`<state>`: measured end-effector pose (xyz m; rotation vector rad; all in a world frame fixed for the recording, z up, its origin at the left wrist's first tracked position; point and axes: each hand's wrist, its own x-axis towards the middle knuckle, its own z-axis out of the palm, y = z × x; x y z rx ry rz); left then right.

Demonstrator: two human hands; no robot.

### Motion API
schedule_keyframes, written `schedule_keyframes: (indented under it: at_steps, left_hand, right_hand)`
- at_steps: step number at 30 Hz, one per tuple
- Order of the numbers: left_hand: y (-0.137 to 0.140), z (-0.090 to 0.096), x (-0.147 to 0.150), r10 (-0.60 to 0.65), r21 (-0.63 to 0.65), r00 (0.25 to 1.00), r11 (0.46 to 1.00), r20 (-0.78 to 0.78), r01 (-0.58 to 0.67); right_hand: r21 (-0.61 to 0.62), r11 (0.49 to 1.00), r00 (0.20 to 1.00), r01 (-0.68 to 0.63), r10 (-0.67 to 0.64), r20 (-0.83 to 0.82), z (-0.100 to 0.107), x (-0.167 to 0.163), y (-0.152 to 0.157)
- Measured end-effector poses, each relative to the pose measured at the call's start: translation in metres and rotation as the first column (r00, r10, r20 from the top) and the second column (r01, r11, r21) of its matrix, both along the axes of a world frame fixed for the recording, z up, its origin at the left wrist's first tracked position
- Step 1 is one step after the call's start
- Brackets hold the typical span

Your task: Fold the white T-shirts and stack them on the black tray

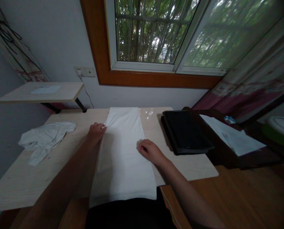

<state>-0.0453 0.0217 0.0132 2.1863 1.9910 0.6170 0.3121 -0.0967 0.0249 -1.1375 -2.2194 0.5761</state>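
Note:
A long, folded white cloth [125, 159] lies flat over the table, its near end hanging at the front edge against my dark-clothed lap. At its left edge, toward the far end, my left hand [97, 132] pinches a small bit of the fabric between thumb and fingers. My right hand [152, 152] rests by the right edge about halfway along, fingers curled in and fingertips over the cloth. Whether fabric is caught between those fingertips is hidden.
A crumpled white cloth [47, 138] lies on the table [67, 156] at left, below a small raised shelf [67, 90]. To the right sit black flat items [187, 132], stacked. Beyond them, papers [230, 135] rest on a dark surface. A window [156, 35] is ahead.

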Motion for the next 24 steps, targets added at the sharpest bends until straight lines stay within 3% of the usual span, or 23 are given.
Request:
schedule_keyframes:
  at_steps: [6,11,21,24]
  left_hand:
    - [0.031,-0.013,0.009,0.145,-0.048,0.988,0.988,-0.052,-0.147]
    - [0.040,-0.017,0.007,0.144,-0.081,0.988,0.986,-0.058,-0.148]
    - [0.010,-0.008,0.018,0.249,0.117,0.953,0.966,-0.171,-0.232]
    - [0.010,-0.001,0.030,0.222,0.191,0.951,0.965,-0.215,-0.182]
  right_hand:
    - [0.064,0.998,0.991,0.016,-0.024,0.131,-0.012,-0.021,-0.014]
    - [0.121,0.992,0.968,0.043,-0.071,0.241,-0.012,-0.023,-0.018]
    - [0.206,0.978,0.904,-0.005,-0.084,0.420,-0.012,-0.027,-0.023]
    - [0.222,0.975,0.895,-0.021,-0.081,0.439,-0.013,-0.027,-0.024]
